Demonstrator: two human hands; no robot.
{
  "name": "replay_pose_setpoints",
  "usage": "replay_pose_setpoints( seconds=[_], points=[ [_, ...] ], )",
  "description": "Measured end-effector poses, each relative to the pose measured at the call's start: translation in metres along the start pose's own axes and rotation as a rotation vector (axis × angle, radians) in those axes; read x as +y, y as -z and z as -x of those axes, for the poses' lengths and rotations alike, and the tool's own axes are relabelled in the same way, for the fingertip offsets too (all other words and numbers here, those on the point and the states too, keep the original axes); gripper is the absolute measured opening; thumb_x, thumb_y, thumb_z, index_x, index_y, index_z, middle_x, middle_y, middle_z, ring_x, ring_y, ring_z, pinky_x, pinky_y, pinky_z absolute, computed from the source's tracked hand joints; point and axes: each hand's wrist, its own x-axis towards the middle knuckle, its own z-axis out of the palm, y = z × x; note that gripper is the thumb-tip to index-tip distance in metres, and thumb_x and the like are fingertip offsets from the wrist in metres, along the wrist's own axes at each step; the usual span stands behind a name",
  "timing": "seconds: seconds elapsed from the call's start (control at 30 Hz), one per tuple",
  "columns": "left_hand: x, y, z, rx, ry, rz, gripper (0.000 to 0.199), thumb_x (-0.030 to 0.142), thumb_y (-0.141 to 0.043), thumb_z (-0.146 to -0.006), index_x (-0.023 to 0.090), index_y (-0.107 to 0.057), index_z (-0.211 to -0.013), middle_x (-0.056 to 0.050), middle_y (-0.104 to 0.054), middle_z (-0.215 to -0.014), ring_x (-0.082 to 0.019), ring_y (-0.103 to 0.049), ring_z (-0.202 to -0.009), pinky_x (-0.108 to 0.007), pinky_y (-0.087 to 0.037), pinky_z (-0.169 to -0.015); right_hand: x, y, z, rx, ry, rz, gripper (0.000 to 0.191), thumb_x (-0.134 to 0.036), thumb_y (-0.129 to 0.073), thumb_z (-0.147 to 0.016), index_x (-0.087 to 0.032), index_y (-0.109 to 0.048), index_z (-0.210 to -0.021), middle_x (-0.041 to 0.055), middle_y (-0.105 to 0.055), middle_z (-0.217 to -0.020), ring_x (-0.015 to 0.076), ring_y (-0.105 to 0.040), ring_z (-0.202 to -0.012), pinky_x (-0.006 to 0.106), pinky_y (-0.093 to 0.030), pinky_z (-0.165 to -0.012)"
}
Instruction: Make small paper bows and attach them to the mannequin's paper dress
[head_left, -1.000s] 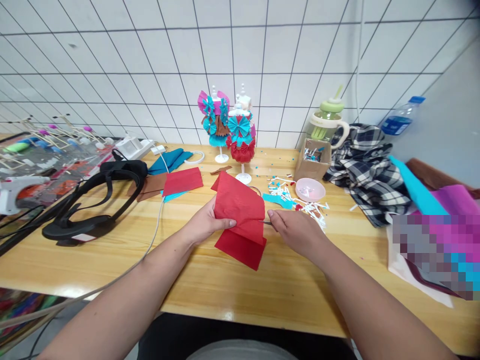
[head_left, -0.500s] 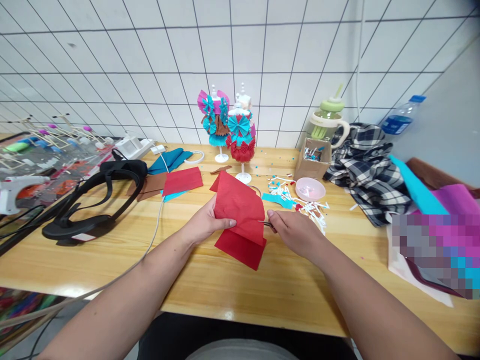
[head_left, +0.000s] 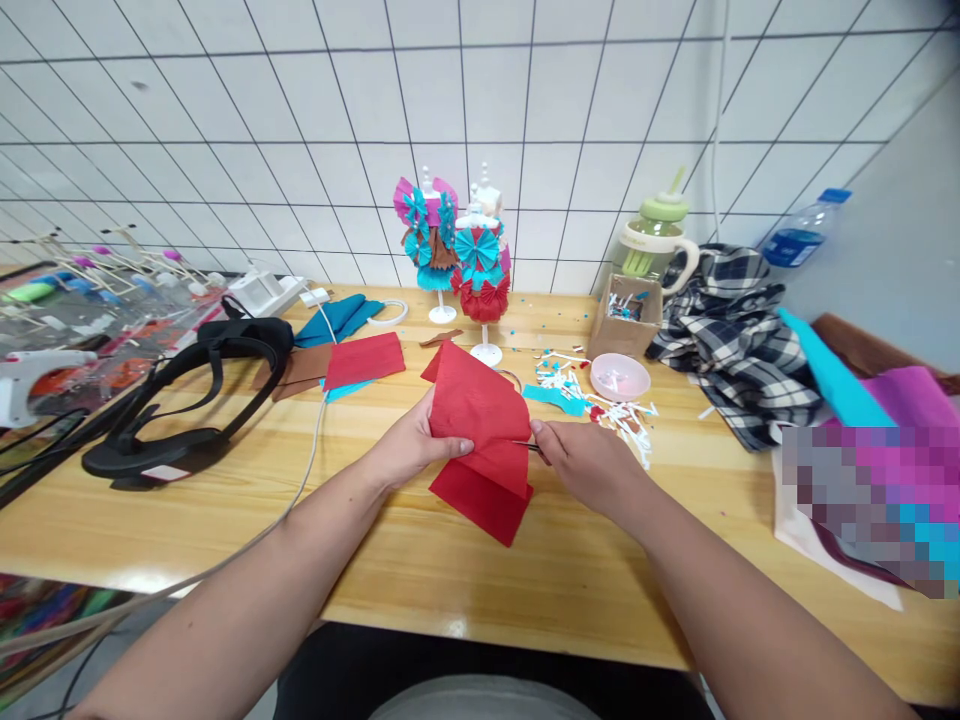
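Wooden table (head_left: pixel 420 580), pink bowl (head_left: pixel 620 378) holding scraps, cardboard box (head_left: pixel 626 318) likewise

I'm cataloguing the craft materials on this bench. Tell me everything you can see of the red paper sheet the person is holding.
The red paper sheet is a plain, matte red, thin and soft-looking, like crepe or tissue paper. It is folded over on itself, the upper flap arching above a lower layer whose corner points toward the person. It is held up just above the wooden table. The left hand pinches its left edge, thumb on top. The right hand meets its right edge, where a thin dark metal tool, possibly scissors, touches the paper.
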Motion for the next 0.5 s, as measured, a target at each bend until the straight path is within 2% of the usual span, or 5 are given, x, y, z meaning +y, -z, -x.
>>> replay_pose_setpoints(
  seconds=[0.2, 0.37, 0.5],
  points=[
    [-0.0011, -0.0001, 0.0, -0.035, 0.027, -0.07, 0.06, 0.02, -0.078, -0.068, 0.02, -0.053, -0.122, -0.01, -0.065, -0.117, -0.028, -0.062, -0.104, -0.033, -0.051, -0.084, -0.0028, 0.0007, 0.0011, 0.024, 0.026, 0.046, 0.052, -0.044, -0.016, -0.098, -0.025, -0.063, -0.084, 0.0035, -0.071, -0.086, 0.0201, -0.063, -0.077, 0.027, -0.029, -0.058],
    [0.0038, 0.0015, 0.0, -0.193, 0.086, -0.052, 0.049, 0.036, -0.073, -0.074, 0.014, -0.061, -0.116, -0.014, -0.064, -0.121, -0.03, -0.06, -0.109, -0.037, -0.047, -0.093, -0.0023, 0.0007, 0.0013, 0.046, 0.026, 0.069, 0.051, -0.043, -0.016, -0.098, -0.026, -0.063, -0.088, 0.0032, -0.072, -0.091, 0.021, -0.064, -0.081, 0.028, -0.028, -0.059],
    [0.0068, 0.0015, 0.0005, -0.195, 0.152, -0.138, 0.044, 0.03, -0.075, -0.072, 0.014, -0.064, -0.113, -0.013, -0.066, -0.119, -0.029, -0.061, -0.108, -0.037, -0.047, -0.092, -0.0025, 0.0012, 0.0017, 0.087, 0.001, 0.093, 0.051, -0.043, -0.017, -0.098, -0.026, -0.062, -0.084, 0.0033, -0.072, -0.086, 0.021, -0.064, -0.078, 0.028, -0.025, -0.056]
  ],
)
